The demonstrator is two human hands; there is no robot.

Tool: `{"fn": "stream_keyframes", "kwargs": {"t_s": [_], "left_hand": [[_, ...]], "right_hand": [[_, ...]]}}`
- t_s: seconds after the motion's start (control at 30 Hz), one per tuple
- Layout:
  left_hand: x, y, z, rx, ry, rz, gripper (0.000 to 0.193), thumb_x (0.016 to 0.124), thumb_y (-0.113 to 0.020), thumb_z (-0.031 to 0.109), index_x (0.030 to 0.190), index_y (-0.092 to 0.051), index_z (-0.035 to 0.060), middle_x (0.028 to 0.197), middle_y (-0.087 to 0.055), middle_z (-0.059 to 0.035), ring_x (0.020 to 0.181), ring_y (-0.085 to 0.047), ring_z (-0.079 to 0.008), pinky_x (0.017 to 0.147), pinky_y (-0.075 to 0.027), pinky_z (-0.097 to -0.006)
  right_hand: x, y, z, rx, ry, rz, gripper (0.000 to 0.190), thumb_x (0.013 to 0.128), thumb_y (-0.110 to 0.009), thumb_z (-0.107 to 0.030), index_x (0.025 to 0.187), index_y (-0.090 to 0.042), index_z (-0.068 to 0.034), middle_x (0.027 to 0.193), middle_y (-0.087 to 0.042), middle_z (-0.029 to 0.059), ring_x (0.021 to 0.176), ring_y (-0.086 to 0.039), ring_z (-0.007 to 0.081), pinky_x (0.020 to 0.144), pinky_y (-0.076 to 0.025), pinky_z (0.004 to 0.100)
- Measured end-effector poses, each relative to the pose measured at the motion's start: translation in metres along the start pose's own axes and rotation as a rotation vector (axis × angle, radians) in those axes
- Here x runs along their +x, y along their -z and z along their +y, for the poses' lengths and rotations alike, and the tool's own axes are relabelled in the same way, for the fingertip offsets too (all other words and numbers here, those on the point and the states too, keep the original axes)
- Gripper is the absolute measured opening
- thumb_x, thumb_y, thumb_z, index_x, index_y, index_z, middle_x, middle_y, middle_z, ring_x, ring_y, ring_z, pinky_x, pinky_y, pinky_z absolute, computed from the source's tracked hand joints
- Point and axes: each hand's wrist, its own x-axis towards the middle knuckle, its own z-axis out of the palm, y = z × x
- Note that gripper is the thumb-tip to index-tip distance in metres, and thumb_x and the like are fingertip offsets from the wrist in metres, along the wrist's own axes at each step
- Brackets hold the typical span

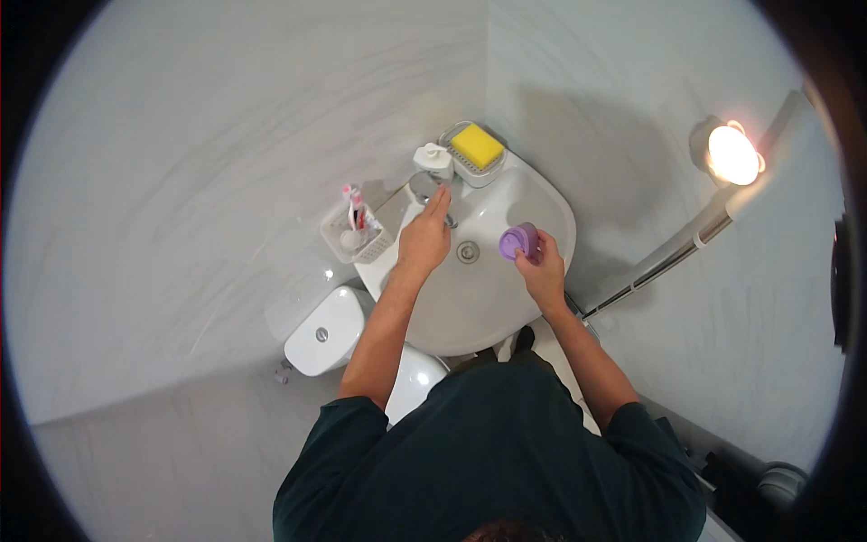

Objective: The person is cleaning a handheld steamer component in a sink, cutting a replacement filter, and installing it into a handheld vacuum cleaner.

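My right hand [542, 265] is closed around a small purple cup [519, 241] over the right side of a white washbasin [433, 318]. The cup is tilted, its mouth facing the drain [467, 252]. My left hand [427, 237], fingers together, reaches to the chrome faucet [425, 186] at the back of the basin. Its fingertips overlap the faucet; whether they touch it cannot be told. Behind the faucet stands a white pump bottle [433, 160]. A yellow sponge [477, 146] lies on a soap dish [482, 177] beside the bottle.
A white basket [372, 249] of toothbrushes and small items sits left of the basin. Below it is a toilet cistern [325, 332], with the toilet lid [413, 383] near my left arm. A chrome rail [667, 267] runs along the right wall beneath a bright lamp [733, 155].
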Motion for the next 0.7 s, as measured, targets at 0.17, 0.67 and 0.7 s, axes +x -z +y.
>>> {"fn": "stream_keyframes", "kwargs": {"t_s": [0.17,0.67,0.7], "left_hand": [[-0.005,-0.012,0.018,-0.138,0.044,-0.018,0.065,0.08,-0.056,-0.001,0.143,-0.044,0.0061,0.152,-0.041,-0.0129,0.113,-0.06,-0.0355,0.089,-0.052,-0.0422],[-0.122,-0.13,0.325,-0.585,-0.511,-0.342,0.028,0.085,-0.058,-0.006,0.112,-0.063,0.0026,0.128,-0.059,-0.0147,0.106,-0.063,-0.0329,0.081,-0.054,-0.0369],[-0.137,-0.135,0.358,-0.589,-0.606,-0.432,0.027,0.085,-0.06,-0.004,0.112,-0.062,0.0025,0.125,-0.06,-0.0138,0.105,-0.063,-0.0326,0.081,-0.054,-0.0368]], "right_hand": [[-0.021,0.041,0.011,-0.007,-0.036,0.089,0.05,0.089,-0.068,-0.01,0.13,-0.044,0.005,0.119,-0.061,0.0188,0.103,-0.065,0.0221,0.087,-0.056,0.0329],[-0.324,0.283,0.018,0.724,-0.412,0.595,0.038,0.093,-0.055,-0.024,0.127,-0.05,-0.007,0.093,-0.061,0.0043,0.064,-0.054,0.0114,0.053,-0.044,0.0271],[-0.361,0.298,0.024,0.731,-0.411,0.633,0.038,0.093,-0.055,-0.024,0.127,-0.05,-0.007,0.093,-0.061,0.0043,0.064,-0.054,0.0114,0.053,-0.044,0.0271]]}}
